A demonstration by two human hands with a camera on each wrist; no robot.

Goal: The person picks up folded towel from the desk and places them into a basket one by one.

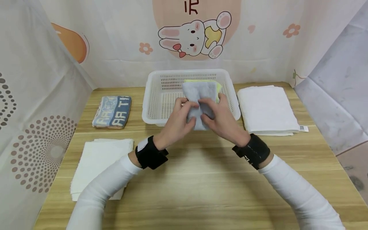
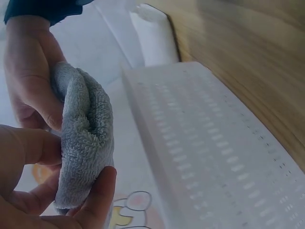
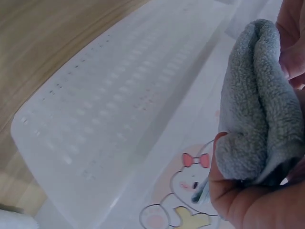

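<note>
A small folded grey-blue towel (image 1: 201,89) is held up over the front edge of a white plastic basket (image 1: 152,95). My left hand (image 1: 179,118) pinches its left side between thumb and fingers. On the opposite side my right hand (image 1: 220,117) grips it likewise, thumb toward me. In the left wrist view the towel (image 2: 86,138) appears edge-on, its thick terry layers folded together. The right wrist view shows the towel's doubled edge (image 3: 257,100) above the right hand's fingers (image 3: 221,191). Behind the towel, a yellow-green cloth (image 1: 219,87) partly shows in the basket.
A blue patterned folded towel (image 1: 112,111) lies left of the basket on the wooden table (image 1: 184,191). White folded towels are stacked at the front left (image 1: 100,159) and right of the basket (image 1: 267,108). A printed curtain (image 1: 123,38) hangs behind.
</note>
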